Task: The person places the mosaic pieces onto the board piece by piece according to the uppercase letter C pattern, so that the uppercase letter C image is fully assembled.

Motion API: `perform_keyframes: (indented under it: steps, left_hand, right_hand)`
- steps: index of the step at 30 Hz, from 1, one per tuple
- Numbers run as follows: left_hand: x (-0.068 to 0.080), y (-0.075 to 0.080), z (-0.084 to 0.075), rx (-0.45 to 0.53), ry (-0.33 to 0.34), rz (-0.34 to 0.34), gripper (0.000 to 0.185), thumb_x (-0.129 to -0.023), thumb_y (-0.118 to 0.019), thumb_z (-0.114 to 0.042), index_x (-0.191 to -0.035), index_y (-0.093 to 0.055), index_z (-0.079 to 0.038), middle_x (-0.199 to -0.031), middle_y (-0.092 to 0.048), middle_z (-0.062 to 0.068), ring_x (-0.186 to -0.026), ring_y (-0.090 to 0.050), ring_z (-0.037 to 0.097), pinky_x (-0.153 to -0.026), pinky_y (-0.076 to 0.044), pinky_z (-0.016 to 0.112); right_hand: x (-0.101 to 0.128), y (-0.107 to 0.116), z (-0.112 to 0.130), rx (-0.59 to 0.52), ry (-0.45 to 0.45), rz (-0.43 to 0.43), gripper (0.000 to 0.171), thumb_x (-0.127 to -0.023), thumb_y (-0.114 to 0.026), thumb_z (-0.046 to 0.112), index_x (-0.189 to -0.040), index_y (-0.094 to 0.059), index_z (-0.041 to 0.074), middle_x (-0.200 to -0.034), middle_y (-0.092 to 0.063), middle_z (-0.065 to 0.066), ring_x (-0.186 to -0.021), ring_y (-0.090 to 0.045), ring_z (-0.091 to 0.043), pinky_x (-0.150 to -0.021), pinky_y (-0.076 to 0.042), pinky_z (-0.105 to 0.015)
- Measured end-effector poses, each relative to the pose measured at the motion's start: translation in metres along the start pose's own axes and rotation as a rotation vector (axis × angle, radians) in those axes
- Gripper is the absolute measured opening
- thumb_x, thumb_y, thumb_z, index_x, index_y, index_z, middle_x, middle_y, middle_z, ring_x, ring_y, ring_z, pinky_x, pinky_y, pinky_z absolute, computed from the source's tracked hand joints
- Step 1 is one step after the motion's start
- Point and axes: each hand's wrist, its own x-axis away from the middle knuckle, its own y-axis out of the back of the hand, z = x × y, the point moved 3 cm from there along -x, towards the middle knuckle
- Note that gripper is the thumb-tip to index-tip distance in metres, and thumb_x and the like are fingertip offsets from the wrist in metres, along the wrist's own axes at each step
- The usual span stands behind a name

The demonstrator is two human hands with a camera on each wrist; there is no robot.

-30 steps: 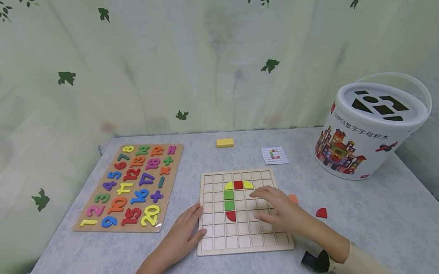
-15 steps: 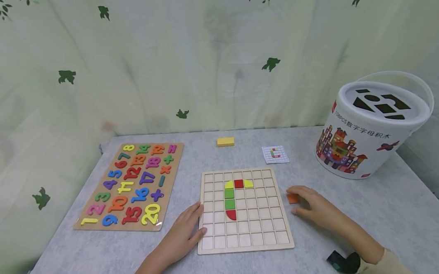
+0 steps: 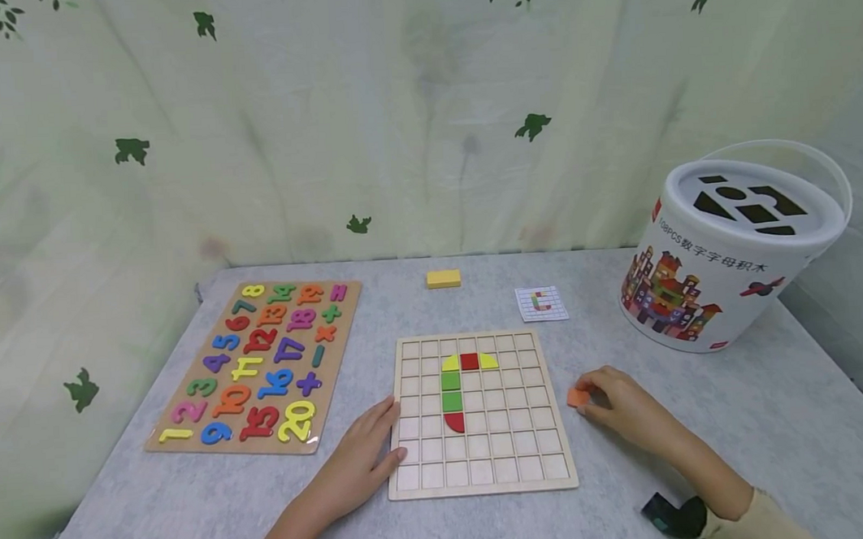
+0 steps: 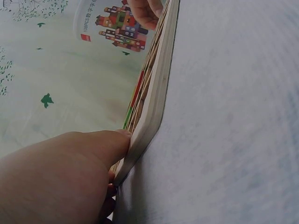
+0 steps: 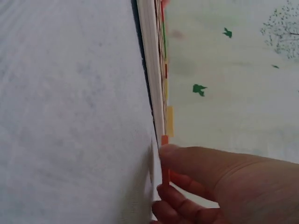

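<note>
A wooden grid board [image 3: 515, 469] lies on the table. Set in its cells are two yellow quarter-round tiles [image 3: 488, 361], a red square tile [image 3: 469, 362], two green square tiles [image 3: 451, 401] and a red quarter-round tile [image 3: 455, 422]. My left hand [image 3: 360, 452] rests against the board's left edge, fingers fairly straight, with the thumb [image 4: 117, 142] on the rim in the left wrist view. Just right of the board, my right hand [image 3: 625, 410] pinches an orange tile [image 3: 576, 397] between thumb and fingers. The right wrist view shows this orange tile [image 5: 165, 172] edge-on.
A number puzzle board [image 3: 261, 368] lies at left. Behind the grid board are a yellow block [image 3: 443, 279] and a small card [image 3: 541, 304] printed with a coloured grid pattern. At back right stands a white bucket [image 3: 724, 262] with a shape-cut lid. A leaf-print curtain [image 3: 286, 147] hangs behind.
My right hand has moved from over the board to its right side, and its fingers have closed on the orange tile. A loose red tile there is now hidden. The left hand stays put.
</note>
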Motion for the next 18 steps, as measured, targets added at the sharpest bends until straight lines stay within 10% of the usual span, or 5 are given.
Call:
perform_keyframes:
  steps: [18]
  left_hand:
    - [0.000, 0.000, -0.001, 0.001, 0.012, -0.004, 0.060, -0.090, -0.054, -0.030, -0.140, -0.030, -0.006, -0.146, -0.023, 0.005, -0.132, -0.021, 0.023, -0.103, -0.024, 0.044]
  right_hand:
    - [-0.016, -0.030, 0.084, -0.178, 0.263, 0.037, 0.026, -0.081, -0.068, 0.014, -0.106, -0.062, 0.011, -0.100, -0.056, 0.007, -0.093, -0.053, -0.010, -0.079, -0.048, -0.030]
